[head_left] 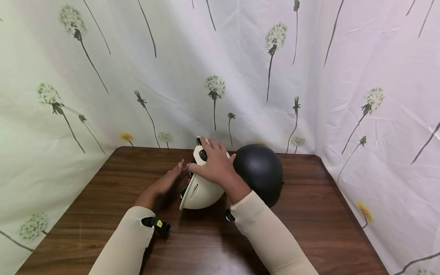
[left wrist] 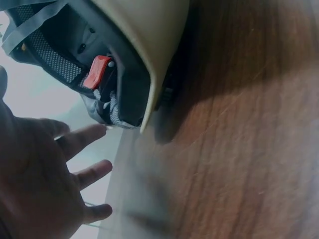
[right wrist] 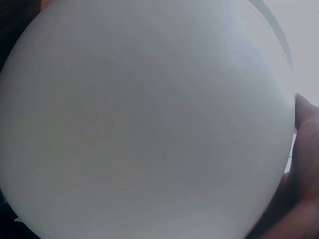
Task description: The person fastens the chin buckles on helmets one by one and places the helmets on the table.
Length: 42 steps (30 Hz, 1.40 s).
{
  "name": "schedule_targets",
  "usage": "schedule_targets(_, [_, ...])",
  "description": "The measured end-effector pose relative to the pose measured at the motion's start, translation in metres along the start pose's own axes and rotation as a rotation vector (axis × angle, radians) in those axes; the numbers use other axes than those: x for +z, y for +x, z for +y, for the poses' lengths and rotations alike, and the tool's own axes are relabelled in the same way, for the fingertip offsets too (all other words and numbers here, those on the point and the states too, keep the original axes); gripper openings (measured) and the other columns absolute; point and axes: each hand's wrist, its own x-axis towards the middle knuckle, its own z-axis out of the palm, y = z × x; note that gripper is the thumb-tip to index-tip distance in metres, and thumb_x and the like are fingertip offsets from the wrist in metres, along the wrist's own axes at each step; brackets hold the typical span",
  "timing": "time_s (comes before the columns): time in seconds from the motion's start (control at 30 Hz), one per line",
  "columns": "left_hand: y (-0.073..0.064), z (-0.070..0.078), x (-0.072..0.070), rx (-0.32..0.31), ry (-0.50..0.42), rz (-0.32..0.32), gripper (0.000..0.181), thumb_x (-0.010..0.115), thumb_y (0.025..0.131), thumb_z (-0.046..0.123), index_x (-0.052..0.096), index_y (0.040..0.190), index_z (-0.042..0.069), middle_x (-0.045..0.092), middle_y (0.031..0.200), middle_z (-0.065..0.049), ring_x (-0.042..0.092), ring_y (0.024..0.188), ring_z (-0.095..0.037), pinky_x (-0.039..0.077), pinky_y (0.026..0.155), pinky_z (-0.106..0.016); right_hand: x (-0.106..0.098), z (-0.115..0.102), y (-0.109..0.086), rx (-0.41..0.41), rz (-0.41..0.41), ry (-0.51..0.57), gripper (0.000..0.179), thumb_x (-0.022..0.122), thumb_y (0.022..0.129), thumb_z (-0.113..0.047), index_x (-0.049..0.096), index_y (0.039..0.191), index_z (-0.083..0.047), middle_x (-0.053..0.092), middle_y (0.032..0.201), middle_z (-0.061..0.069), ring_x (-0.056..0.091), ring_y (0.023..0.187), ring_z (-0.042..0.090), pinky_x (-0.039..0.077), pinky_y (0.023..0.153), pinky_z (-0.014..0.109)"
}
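Note:
A cream-white helmet [head_left: 207, 194] stands tilted on the table, its opening turned left. My right hand [head_left: 216, 163] holds it from above, fingers and thumb spread round the shell. In the right wrist view the smooth shell [right wrist: 144, 119] fills most of the picture. My left hand [head_left: 169, 179] is beside the opening with fingers spread and holds nothing. The left wrist view shows dark padding, a grey strap [left wrist: 37, 27] and a red buckle part [left wrist: 97, 71] inside, the left fingertips close to the lower edge.
A matte black helmet [head_left: 258, 172] sits dome up just right of the white one. Both are on a dark brown wooden table [head_left: 309, 229]. Behind and at the sides hangs a white curtain [head_left: 178, 76] with a dandelion print.

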Motion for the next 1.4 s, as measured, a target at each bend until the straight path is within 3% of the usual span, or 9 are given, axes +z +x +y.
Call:
schedule_targets(0.13, [-0.002,0.020,0.000,-0.037,0.047,0.037,0.071,0.012,0.114,0.052,-0.011,0.168,0.012,0.028,0.167,-0.028,0.011,0.157,-0.051,0.003,0.121,-0.074,-0.001,-0.002,0.001,0.020,-0.025,-0.001,0.098,0.066,0.087,-0.071,0.018,0.168,-0.042,0.028,0.172,-0.003,0.020,0.159,0.029,0.014,0.109,0.087])
schedule_targets(0.37, [0.005,0.037,-0.004,-0.051,0.141,0.155,0.073,0.014,0.112,0.057,0.000,0.171,0.016,0.000,0.176,-0.018,0.007,0.158,-0.050,0.010,0.120,-0.074,-0.001,-0.004,0.007,0.028,-0.021,-0.031,0.098,0.064,0.083,-0.062,0.020,0.168,-0.042,0.030,0.170,-0.004,0.022,0.158,0.028,0.013,0.107,0.089])
schedule_targets(0.6, [0.001,0.070,0.002,0.087,0.160,0.309,0.070,0.025,0.113,0.055,0.011,0.171,0.018,0.039,0.163,-0.027,0.035,0.151,-0.048,0.021,0.120,-0.071,-0.001,-0.007,0.004,0.044,-0.034,-0.050,0.099,0.063,0.084,-0.064,0.017,0.169,-0.041,0.028,0.172,-0.004,0.021,0.159,0.027,0.012,0.107,0.089])
schedule_targets(0.73, [0.000,0.096,0.008,0.162,0.018,0.280,0.077,0.029,0.110,0.062,0.011,0.171,0.019,0.059,0.141,-0.030,0.061,0.127,-0.044,0.038,0.111,-0.066,-0.003,-0.008,0.001,0.043,-0.031,-0.061,0.100,0.062,0.085,-0.066,0.016,0.169,-0.039,0.026,0.172,-0.004,0.021,0.160,0.027,0.011,0.107,0.089])
schedule_targets(0.83, [-0.001,0.114,0.012,0.177,-0.105,0.215,0.078,0.037,0.109,0.061,0.012,0.171,0.020,0.069,0.115,-0.020,0.069,0.100,-0.030,0.053,0.095,-0.053,-0.004,-0.007,0.001,0.037,-0.029,-0.077,0.101,0.062,0.086,-0.069,0.016,0.170,-0.038,0.026,0.173,-0.004,0.021,0.160,0.027,0.011,0.108,0.089])
schedule_targets(0.93, [-0.002,0.127,0.017,0.181,-0.176,0.157,0.073,0.048,0.111,0.047,0.012,0.171,0.025,0.066,0.081,-0.002,0.062,0.071,-0.015,0.053,0.074,-0.036,-0.004,-0.007,0.000,0.029,-0.027,-0.101,0.101,0.062,0.086,-0.071,0.016,0.170,-0.036,0.026,0.173,-0.004,0.022,0.160,0.027,0.010,0.108,0.089])
schedule_targets(1.03, [-0.003,0.134,0.020,0.190,-0.234,0.128,0.073,0.056,0.110,0.034,0.014,0.170,0.031,0.055,0.061,0.004,0.048,0.053,-0.011,0.046,0.057,-0.031,-0.005,-0.007,-0.002,0.025,-0.030,-0.108,0.102,0.061,0.086,-0.073,0.015,0.170,-0.037,0.026,0.173,-0.005,0.022,0.160,0.027,0.009,0.108,0.088])
schedule_targets(1.1, [-0.003,0.136,0.021,0.190,-0.258,0.120,0.076,0.059,0.109,0.029,0.014,0.170,0.034,0.053,0.060,0.003,0.043,0.048,-0.010,0.042,0.052,-0.030,-0.005,-0.007,-0.003,0.022,-0.032,-0.099,0.104,0.061,0.087,-0.075,0.012,0.170,-0.037,0.025,0.173,-0.005,0.021,0.160,0.027,0.008,0.109,0.088])
schedule_targets(1.4, [-0.004,0.137,0.025,0.181,-0.321,0.118,0.089,0.064,0.105,0.018,0.007,0.169,0.040,0.073,0.081,-0.005,0.054,0.048,-0.011,0.047,0.052,-0.028,-0.004,0.000,-0.007,0.013,0.005,0.062,0.123,0.064,0.080,-0.084,-0.011,0.167,-0.039,0.029,0.172,-0.005,0.020,0.161,0.025,0.000,0.113,0.084])
